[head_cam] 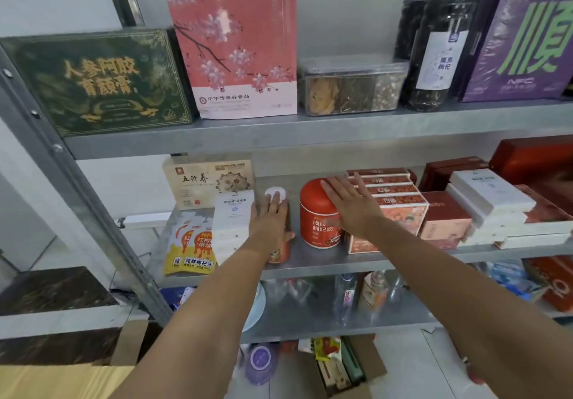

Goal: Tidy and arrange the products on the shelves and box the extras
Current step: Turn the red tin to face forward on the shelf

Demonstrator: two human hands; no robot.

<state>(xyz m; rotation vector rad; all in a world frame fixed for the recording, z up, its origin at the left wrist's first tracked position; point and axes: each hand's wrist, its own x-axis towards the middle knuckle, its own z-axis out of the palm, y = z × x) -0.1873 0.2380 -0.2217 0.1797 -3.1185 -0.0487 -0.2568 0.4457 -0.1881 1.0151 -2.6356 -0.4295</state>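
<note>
- Right hand (350, 209) is lying against the upper right side of the glossy red round canister with the domed lid (314, 212). The fingers are straight and released, not curled round it, and the thumb is resting blurred on the front label.
- The canister is standing on the grey metal middle shelf (310, 259), near the front edge. It is just beside the stack of flat red cartons (392, 192) on its right.
- Orientation: the canister is standing upright with its long axis vertical, lid up and printed label facing out toward the aisle.
- Left hand (269, 217) is lying flat over a small orange-labelled jar (279, 254), fingers extended and gripping nothing. The fingertips are reaching a white round lid (276, 194); I cannot tell whether that lid belongs to the same jar.
- The jar is sitting between the canister and the white rectangular box (232, 215). It looks upright but is mostly hidden under the hand.
- Handling, judged: the canister is looking rigid and smooth-walled, so probably slippery. If it is full of powder it is likely carrying moderate weight.
- Best hold is wrapping round the body at mid-height, below the lid seam. Lifting by the lid is risking it popping off.
- It should slide easily on bare metal, so a flat-hand push near the base is working better than one near the top, which could tip it.
- Brown cardboard box (369, 355) is sitting open on the floor below, partly filled, probably for the extras.
</note>
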